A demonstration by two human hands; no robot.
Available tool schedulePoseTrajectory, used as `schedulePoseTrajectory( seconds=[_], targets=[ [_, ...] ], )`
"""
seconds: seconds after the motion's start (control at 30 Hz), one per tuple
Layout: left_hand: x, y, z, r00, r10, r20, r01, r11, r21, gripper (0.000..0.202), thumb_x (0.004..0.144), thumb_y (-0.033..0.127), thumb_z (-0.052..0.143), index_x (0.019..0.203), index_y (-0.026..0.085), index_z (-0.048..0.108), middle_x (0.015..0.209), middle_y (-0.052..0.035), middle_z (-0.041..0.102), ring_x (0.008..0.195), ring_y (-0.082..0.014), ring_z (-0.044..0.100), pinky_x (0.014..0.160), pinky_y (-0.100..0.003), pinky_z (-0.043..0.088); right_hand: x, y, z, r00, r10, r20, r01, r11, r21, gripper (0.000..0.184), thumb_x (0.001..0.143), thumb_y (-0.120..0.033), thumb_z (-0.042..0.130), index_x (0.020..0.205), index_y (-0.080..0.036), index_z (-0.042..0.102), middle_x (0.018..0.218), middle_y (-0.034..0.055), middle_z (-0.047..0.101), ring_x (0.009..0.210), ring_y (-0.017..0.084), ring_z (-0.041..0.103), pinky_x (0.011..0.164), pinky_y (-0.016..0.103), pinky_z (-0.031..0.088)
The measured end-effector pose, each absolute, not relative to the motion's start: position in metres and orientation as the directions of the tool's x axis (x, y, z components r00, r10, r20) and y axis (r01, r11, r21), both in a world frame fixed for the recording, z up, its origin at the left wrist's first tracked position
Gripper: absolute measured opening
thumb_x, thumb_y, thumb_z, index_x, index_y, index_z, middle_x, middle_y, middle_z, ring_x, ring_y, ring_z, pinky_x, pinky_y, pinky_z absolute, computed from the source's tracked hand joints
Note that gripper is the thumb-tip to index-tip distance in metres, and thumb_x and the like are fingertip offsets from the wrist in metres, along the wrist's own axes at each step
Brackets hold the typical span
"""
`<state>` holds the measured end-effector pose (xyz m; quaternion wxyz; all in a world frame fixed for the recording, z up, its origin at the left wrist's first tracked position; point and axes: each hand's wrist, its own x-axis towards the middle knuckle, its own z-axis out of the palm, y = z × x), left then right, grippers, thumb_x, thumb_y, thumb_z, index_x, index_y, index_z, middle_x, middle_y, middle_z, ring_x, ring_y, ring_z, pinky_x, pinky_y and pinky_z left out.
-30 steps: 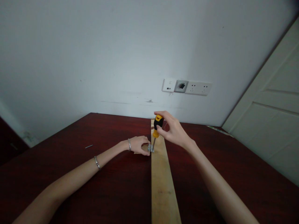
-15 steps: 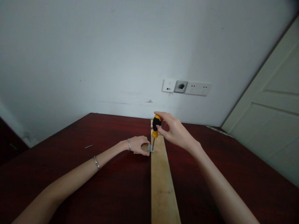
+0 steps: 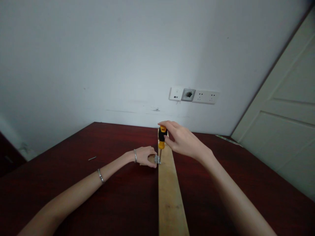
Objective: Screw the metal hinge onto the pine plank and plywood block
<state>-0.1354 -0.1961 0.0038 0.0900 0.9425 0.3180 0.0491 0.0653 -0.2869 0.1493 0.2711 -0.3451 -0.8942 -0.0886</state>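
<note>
My right hand (image 3: 181, 139) is closed around the black-and-yellow handle of a screwdriver (image 3: 162, 136), with the fingertips over its top. The shaft points down, nearly upright, and its tip meets a small metal hinge (image 3: 157, 159) at the left edge of a long wooden plank (image 3: 171, 193). On the plank's left side my left hand (image 3: 145, 155) grips a small wooden block (image 3: 152, 159) between thumb and fingers, and most of that block is hidden under the hand. The hinge spans from the block onto the plank. Whether a screw sits under the tip is too small to tell.
Everything lies on a dark red table (image 3: 118, 200) against a white wall. A thin metal rod-like piece (image 3: 92, 158) lies at the left. Sockets (image 3: 205, 97) are on the wall above the table's far edge. A flat, narrow strip (image 3: 228, 140) lies near the white door (image 3: 283, 124).
The view has shifted slightly. The screwdriver stands a little more upright, its tip still at the hinge. My right hand's hold has turned slightly; my left hand keeps its place on the block.
</note>
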Motion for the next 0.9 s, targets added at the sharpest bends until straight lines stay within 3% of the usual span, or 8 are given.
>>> schedulePoseTrajectory(
  seconds=[0.1,0.23,0.3,0.5,0.57,0.67,0.73,0.9],
  targets=[
    [-0.135,-0.196,0.003,0.784,0.62,0.032,0.602,-0.772,0.205,0.061,0.065,0.064,0.064,0.108,0.021,0.061,0.107,-0.0049,0.059,0.098,-0.0219,0.055,0.079,-0.028,0.044,0.066,-0.285,0.148,-0.613,0.562,0.556,0.688,0.726,0.024,0.037,0.083,-0.019,0.051,0.12,-0.018,0.049,0.114,0.0108,0.058,0.097,0.024,0.057,0.077,0.036,0.049],
    [-0.135,-0.197,0.005,0.779,0.627,0.02,0.614,-0.768,0.182,0.063,0.065,0.066,0.063,0.109,0.021,0.06,0.106,-0.0048,0.059,0.099,-0.0226,0.055,0.076,-0.027,0.045,0.068,-0.281,0.145,-0.578,0.589,0.565,0.735,0.676,0.048,0.033,0.086,-0.037,0.054,0.114,-0.02,0.054,0.106,0.0104,0.058,0.074,0.019,0.06,0.064,0.033,0.05],
    [-0.134,-0.198,0.006,0.78,0.626,0.018,0.614,-0.77,0.174,0.063,0.065,0.065,0.064,0.109,0.021,0.06,0.105,-0.0045,0.06,0.098,-0.0224,0.055,0.074,-0.027,0.045,0.07,-0.278,0.143,-0.579,0.584,0.569,0.711,0.703,0.001,0.032,0.087,-0.034,0.053,0.115,-0.02,0.053,0.106,0.0097,0.058,0.077,0.019,0.061,0.068,0.034,0.051],
    [-0.134,-0.199,0.007,0.783,0.621,0.025,0.609,-0.775,0.168,0.061,0.065,0.064,0.064,0.108,0.021,0.061,0.104,-0.0044,0.059,0.098,-0.0218,0.055,0.074,-0.026,0.045,0.074,-0.27,0.136,-0.605,0.517,0.606,0.6,0.796,-0.08,0.05,0.085,-0.017,0.049,0.133,-0.02,0.036,0.124,0.0123,0.051,0.115,0.024,0.049,0.098,0.044,0.042],
    [-0.134,-0.199,0.006,0.778,0.628,0.024,0.616,-0.77,0.164,0.063,0.064,0.065,0.064,0.109,0.021,0.061,0.105,-0.0052,0.059,0.098,-0.0221,0.056,0.075,-0.026,0.045,0.075,-0.267,0.134,-0.587,0.519,0.621,0.601,0.794,-0.095,0.045,0.085,-0.024,0.052,0.129,-0.021,0.042,0.123,0.0117,0.051,0.111,0.024,0.052,0.095,0.043,0.045],
    [-0.135,-0.199,0.006,0.771,0.637,0.022,0.625,-0.762,0.166,0.066,0.064,0.067,0.063,0.112,0.021,0.06,0.105,-0.0055,0.059,0.097,-0.0224,0.056,0.076,-0.027,0.045,0.075,-0.266,0.133,-0.547,0.558,0.625,0.647,0.755,-0.108,0.033,0.085,-0.036,0.055,0.115,-0.023,0.056,0.112,0.0096,0.054,0.087,0.02,0.06,0.079,0.038,0.052],
    [-0.135,-0.199,0.006,0.773,0.634,0.022,0.623,-0.764,0.168,0.066,0.065,0.067,0.063,0.112,0.021,0.06,0.105,-0.0054,0.059,0.097,-0.0223,0.057,0.076,-0.028,0.046,0.075,-0.267,0.135,-0.53,0.58,0.618,0.67,0.734,-0.114,0.03,0.085,-0.035,0.056,0.113,-0.024,0.058,0.107,0.0082,0.055,0.077,0.017,0.059,0.072,0.035,0.053],
    [-0.135,-0.198,0.005,0.789,0.613,0.035,0.601,-0.783,0.158,0.065,0.064,0.065,0.064,0.11,0.02,0.061,0.105,-0.0057,0.06,0.099,-0.0228,0.056,0.077,-0.027,0.046,0.073,-0.272,0.138,-0.539,0.569,0.621,0.623,0.766,-0.16,0.048,0.081,-0.018,0.055,0.128,-0.021,0.045,0.108,0.0083,0.058,0.096,0.022,0.057,0.086,0.04,0.049]
  ],
)
